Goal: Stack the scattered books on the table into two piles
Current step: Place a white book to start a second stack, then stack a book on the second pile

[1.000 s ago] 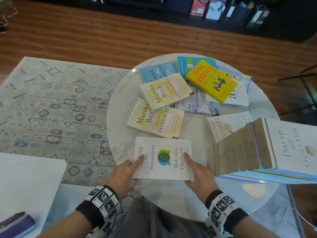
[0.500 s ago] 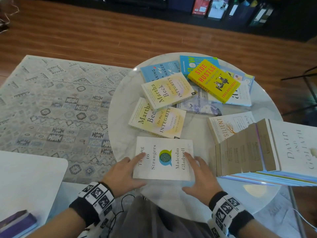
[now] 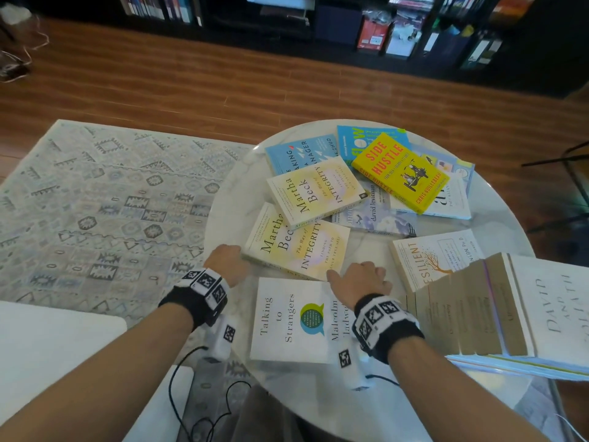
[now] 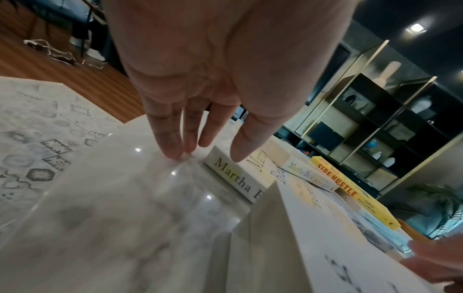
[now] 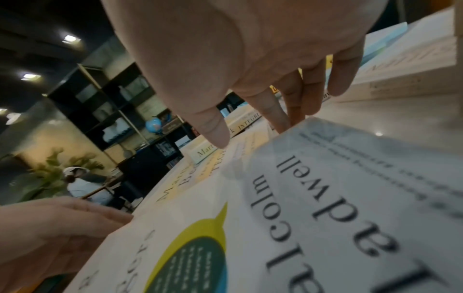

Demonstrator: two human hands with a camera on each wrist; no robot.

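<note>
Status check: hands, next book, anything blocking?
Left hand and right hand open at lower Integrity book, no grip yet. Upper Integrity book overlaps its far corner.

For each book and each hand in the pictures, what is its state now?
Talking to Strangers: flat, face up, near table edge.
lower Martha Beck book: flat, its far end under the upper copy.
upper Martha Beck book: lying on other books.
Side Hustle: on top of other books.
tall stack: piled, leaning.
left hand: open, at lower Martha Beck book's spine.
right hand: open, at its near corner.
</note>
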